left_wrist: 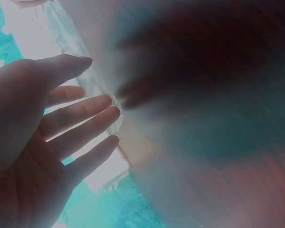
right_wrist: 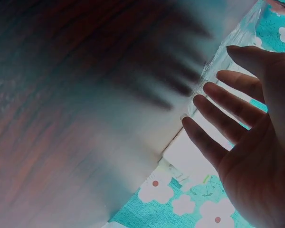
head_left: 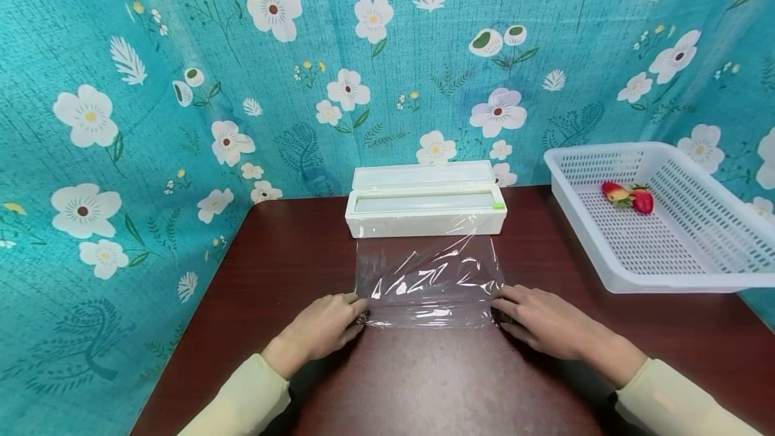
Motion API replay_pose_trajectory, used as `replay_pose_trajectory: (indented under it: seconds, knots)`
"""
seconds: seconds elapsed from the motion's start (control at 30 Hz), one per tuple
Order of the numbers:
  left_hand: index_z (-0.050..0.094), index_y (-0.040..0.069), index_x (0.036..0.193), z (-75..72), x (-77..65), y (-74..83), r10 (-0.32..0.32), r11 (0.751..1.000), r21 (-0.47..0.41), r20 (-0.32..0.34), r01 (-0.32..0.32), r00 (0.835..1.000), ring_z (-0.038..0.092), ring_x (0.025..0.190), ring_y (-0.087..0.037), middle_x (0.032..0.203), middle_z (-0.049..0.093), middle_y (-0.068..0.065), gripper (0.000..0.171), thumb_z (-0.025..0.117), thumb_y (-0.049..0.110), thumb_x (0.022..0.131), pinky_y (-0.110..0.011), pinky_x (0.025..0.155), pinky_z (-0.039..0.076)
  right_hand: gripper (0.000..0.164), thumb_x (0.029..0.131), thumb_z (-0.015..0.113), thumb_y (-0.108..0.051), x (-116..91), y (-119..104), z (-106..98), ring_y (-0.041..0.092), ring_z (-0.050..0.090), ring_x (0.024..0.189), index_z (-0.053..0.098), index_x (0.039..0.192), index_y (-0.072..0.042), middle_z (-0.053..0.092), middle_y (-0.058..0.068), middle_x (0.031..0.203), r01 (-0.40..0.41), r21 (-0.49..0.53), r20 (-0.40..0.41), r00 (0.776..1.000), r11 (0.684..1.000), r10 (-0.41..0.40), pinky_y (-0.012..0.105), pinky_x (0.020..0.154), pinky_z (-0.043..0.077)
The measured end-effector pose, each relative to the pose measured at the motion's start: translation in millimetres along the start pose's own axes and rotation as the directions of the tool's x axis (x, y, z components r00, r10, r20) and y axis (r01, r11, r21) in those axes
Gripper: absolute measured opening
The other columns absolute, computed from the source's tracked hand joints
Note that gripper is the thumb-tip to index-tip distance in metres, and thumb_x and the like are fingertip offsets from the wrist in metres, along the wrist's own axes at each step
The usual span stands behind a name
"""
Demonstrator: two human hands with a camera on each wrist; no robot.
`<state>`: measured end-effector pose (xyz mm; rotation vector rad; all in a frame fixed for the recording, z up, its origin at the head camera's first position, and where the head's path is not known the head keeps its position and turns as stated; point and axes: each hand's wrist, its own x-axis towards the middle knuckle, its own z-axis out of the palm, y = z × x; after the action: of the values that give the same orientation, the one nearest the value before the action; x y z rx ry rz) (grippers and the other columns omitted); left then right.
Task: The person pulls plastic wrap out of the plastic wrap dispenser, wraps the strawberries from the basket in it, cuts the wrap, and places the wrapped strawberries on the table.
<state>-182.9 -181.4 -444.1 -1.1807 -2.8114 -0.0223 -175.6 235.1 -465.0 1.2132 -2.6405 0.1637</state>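
Note:
A sheet of clear cling film point(head_left: 424, 281) runs from a white dispenser box point(head_left: 424, 225) toward me and lies over the dark table. My left hand point(head_left: 323, 325) touches the film's near left corner with its fingertips. At the opposite corner, my right hand point(head_left: 541, 320) rests its fingertips on the film's right edge. In the left wrist view the left hand point(left_wrist: 52, 123) has its fingers extended and its thumb apart from them. The right wrist view likewise has the right hand point(right_wrist: 251, 128) with spread, fairly straight fingers. The box's lid point(head_left: 424, 175) stands raised at the back.
A white plastic basket point(head_left: 660, 281) stands at the right, with strawberries point(head_left: 642, 200) inside. A small green piece point(head_left: 499, 206) sits at the box's right end. Behind the dark red-brown table point(head_left: 290, 254) hangs a teal flowered curtain point(head_left: 387, 52).

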Motion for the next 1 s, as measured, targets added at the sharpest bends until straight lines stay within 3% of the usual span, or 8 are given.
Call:
replay_pose_trajectory:
  seconds: [0.23, 0.47, 0.77, 1.0]
  knots:
    - [0.078, 0.011, 0.098, -1.9, -1.6, -0.2, 0.008, 0.999, -0.045, 0.011, -0.007, 1.0, 0.073, 0.085, -0.017, 0.101, 0.071, 0.0, 0.009, 0.078, 0.02, 0.094, -0.036, 0.073, 0.061, 0.02, 0.088, 0.083, -0.02, 0, 0, 0, 0.015, 0.066, 0.095, 0.075, 0.106, -0.015, 0.066, -0.003, 0.108, -0.016, 0.011, -0.024, 1.0, 1.0, 0.016, 0.04, 0.074, 0.058]
    - [0.079, 0.013, 0.086, 0.1, -1.3, -1.8, 0.005, 0.996, -0.094, 0.003, -0.005, 1.0, 0.07, 0.083, -0.015, 0.098, 0.069, 0.002, 0.009, 0.078, 0.017, 0.094, -0.034, 0.072, 0.06, 0.012, 0.089, 0.081, -0.014, 0, 1, 0, 0.013, 0.062, 0.087, 0.074, 0.099, -0.017, 0.06, -0.007, 0.098, -0.022, 0.019, -0.032, 0.999, 1.0, 0.023, 0.036, 0.068, 0.054]
    - [0.074, 0.014, 0.083, 3.5, 12.6, -8.5, -0.017, 0.999, -0.038, 0.009, 0.018, 1.0, 0.066, 0.073, -0.019, 0.082, 0.064, 0.0, 0.011, 0.083, 0.007, 0.086, -0.035, 0.062, 0.055, 0.018, 0.084, 0.085, -0.01, 10, 4, 2, 0.014, 0.061, 0.084, 0.073, 0.096, -0.016, 0.059, -0.006, 0.093, -0.053, -0.012, 0.006, 0.999, 0.999, 0.053, 0.035, 0.063, 0.053]
    - [0.074, 0.011, 0.092, 0.5, 22.2, -4.7, -0.019, 0.999, 0.042, -0.024, 0.02, 1.0, 0.067, 0.077, -0.023, 0.088, 0.067, -0.003, 0.016, 0.086, 0.008, 0.081, -0.04, 0.065, 0.058, 0.022, 0.08, 0.087, -0.01, 19, 8, 3, 0.016, 0.064, 0.084, 0.072, 0.095, -0.015, 0.063, -0.002, 0.097, -0.067, -0.046, -0.004, 0.998, 0.997, 0.067, 0.037, 0.064, 0.056]
